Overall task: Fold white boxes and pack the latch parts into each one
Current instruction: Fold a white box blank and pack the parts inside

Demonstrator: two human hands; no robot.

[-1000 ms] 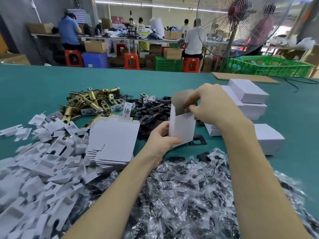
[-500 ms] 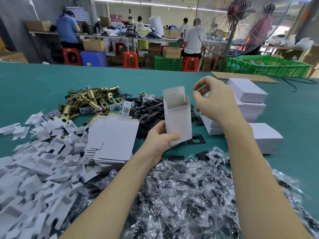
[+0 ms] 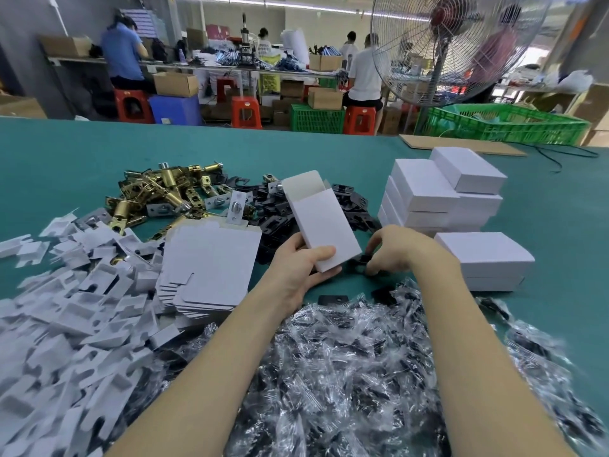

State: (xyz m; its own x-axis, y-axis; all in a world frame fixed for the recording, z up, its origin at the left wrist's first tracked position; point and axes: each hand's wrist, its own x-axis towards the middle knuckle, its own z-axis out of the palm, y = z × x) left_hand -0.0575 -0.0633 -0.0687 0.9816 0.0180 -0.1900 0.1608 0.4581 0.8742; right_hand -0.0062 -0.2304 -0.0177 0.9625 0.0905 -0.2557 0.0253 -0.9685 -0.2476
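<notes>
The folded white box (image 3: 321, 222) sits in the left hand (image 3: 303, 268), thumb across its near end and fingers curled under, tilted so its open top flap points away toward the heap of black plates (image 3: 349, 206). Half a second ago the box stood nearly upright and the right hand (image 3: 392, 252) hovered at its mouth; now that hand has dropped to the worktop (image 3: 66, 153) just right of the box, its fingertips pinching a black plate (image 3: 364, 260). So the folding of this box looks finished, and the work has moved on to gathering parts to fill it.

Left of the box lies a stack of flat box blanks (image 3: 211, 268), and beyond it a pile of brass latches (image 3: 158, 192). White card inserts (image 3: 66, 308) spread across the left side. Clear bags of small parts (image 3: 346, 374) cover the near edge under both forearms. To the right stand closed white boxes (image 3: 438, 192), stacked, with one more (image 3: 484, 258) close beside the right wrist. The latch, an insert and a bag most likely remain to go in.
</notes>
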